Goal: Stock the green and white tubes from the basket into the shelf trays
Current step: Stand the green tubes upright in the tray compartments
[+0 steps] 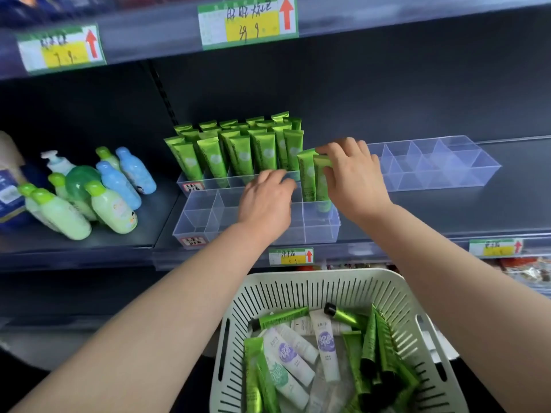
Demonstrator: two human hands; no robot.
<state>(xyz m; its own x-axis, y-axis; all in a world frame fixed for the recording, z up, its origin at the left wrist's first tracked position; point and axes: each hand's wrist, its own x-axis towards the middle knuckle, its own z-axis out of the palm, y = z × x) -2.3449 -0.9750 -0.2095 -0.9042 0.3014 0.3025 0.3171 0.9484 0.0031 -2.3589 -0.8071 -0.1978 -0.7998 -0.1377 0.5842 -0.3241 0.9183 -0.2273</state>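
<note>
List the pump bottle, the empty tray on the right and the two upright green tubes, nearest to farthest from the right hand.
1. The green tubes: gripped by the right hand.
2. The empty tray: just right of it.
3. The pump bottle: far to the left.

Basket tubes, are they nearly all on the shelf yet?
Not yet. The back tray is full of green tubes. The right hand is standing two more tubes in the front tray. The basket holds many green and white tubes, and the right-side tray is empty.
</note>
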